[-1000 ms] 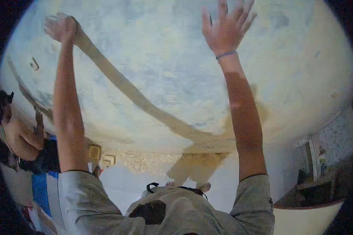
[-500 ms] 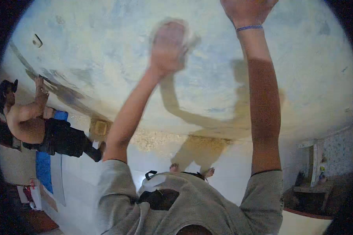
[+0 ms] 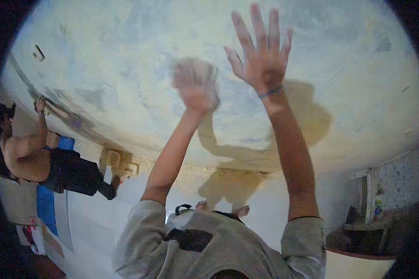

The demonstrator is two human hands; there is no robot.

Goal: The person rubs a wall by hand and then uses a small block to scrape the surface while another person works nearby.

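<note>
My left hand (image 3: 195, 86) is up against the mottled pale wall (image 3: 246, 128), smeared by motion. Its fingers look bent over, and a pale blurred patch shows along their edge; what they hold I cannot tell. To the right and a little higher, my right hand (image 3: 263, 63) lies on the wall with fingers spread wide and nothing in them. A blue band (image 3: 270, 92) circles that wrist. The shadows of my arms and head fall on the wall below the hands.
Another person (image 3: 28, 156) works at the wall on the left, with an arm raised to a darker stained strip. A small white fitting (image 3: 38, 53) sits on the wall at upper left. Rough, yellowish wall base (image 3: 186, 169) meets the pale floor (image 3: 93, 216). Shelving (image 3: 368, 228) stands at right.
My right hand has come down and left, fully into view with its fingers spread. The left hand has shifted slightly lower and left, still blurred. The other person's raised hand has moved a little.
</note>
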